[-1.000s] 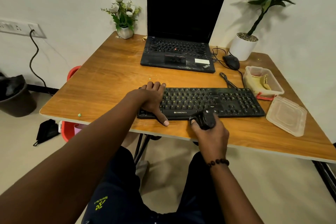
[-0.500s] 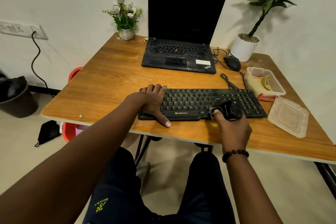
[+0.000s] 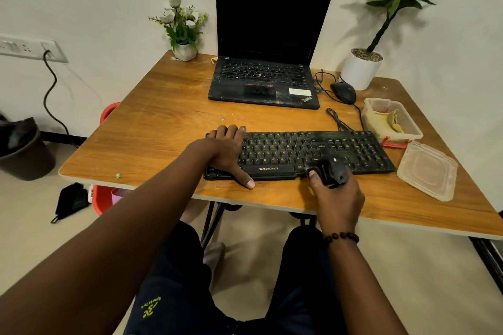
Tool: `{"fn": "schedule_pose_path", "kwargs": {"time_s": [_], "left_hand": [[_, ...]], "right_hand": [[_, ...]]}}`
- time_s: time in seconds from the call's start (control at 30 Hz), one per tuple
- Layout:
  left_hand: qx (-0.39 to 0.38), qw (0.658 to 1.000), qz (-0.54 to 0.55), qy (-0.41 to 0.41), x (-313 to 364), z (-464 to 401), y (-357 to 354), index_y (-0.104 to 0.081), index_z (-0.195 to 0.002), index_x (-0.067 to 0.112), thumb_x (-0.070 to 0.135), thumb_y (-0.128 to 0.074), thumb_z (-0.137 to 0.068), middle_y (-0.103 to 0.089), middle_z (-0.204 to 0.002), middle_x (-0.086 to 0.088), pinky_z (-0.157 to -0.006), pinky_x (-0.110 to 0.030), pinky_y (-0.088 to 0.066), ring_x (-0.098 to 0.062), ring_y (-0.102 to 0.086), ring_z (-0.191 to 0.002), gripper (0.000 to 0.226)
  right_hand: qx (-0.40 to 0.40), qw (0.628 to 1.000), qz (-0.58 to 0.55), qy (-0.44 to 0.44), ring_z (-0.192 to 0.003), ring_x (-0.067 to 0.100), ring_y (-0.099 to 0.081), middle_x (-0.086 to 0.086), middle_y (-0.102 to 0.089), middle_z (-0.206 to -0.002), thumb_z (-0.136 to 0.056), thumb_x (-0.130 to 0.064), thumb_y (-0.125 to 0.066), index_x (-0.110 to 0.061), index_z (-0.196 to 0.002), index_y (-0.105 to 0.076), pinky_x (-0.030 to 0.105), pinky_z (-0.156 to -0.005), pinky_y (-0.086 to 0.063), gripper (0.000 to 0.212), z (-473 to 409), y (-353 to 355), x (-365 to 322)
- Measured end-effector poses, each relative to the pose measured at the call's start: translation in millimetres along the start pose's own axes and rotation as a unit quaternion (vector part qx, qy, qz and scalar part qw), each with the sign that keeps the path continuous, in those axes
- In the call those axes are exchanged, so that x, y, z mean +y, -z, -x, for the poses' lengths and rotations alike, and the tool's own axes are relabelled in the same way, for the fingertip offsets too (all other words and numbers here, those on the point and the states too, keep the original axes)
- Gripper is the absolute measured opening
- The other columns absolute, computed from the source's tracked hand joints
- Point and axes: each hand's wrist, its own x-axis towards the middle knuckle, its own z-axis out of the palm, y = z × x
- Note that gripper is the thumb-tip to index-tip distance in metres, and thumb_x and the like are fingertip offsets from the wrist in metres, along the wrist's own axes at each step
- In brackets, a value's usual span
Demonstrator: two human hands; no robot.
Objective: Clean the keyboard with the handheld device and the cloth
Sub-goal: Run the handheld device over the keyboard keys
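Head view: right hand (image 3: 337,196) grips handheld device (image 3: 330,170).

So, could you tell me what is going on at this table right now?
A person seated at the table is cleaning a black keyboard. The left hand rests on the keyboard's left end, thumb over its front edge, steadying it. The right hand grips a small black handheld device at the keyboard's front edge, right of the middle. The cloth lies in an open container to the right, its lid beside it.
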Motion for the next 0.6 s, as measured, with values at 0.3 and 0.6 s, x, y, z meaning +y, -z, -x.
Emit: {"fn": "schedule_pose_path", "kwargs": {"time_s": [0.3,0.6], "left_hand": [[0.026,0.999,0.026,-0.038,9,1,-4,0.014,-0.158,0.014,0.081,-0.074,-0.058,0.009,-0.165,-0.007,-0.120,-0.058,-0.006,-0.040,0.003,-0.150,0.149],[0.260,0.941,0.039,-0.215,69,0,-48,-0.033,-0.153,0.019,0.060,-0.056,-0.093,-0.027,-0.155,-0.004,-0.118,-0.047,-0.019,-0.023,-0.018,-0.141,0.076]], "right_hand": [[-0.142,0.961,-0.197,-0.135,-0.090,0.012,-0.067,-0.005,-0.073,-0.095,-0.073,-0.026,-0.082,-0.019,-0.102,-0.070,0.032,-0.079,-0.054,0.033,9,3,4],[-0.052,0.940,-0.278,-0.189,-0.060,0.016,-0.063,0.010,-0.071,-0.094,-0.079,-0.025,-0.074,-0.011,-0.115,-0.055,0.029,-0.051,-0.053,0.043,-5,14,15]]}}
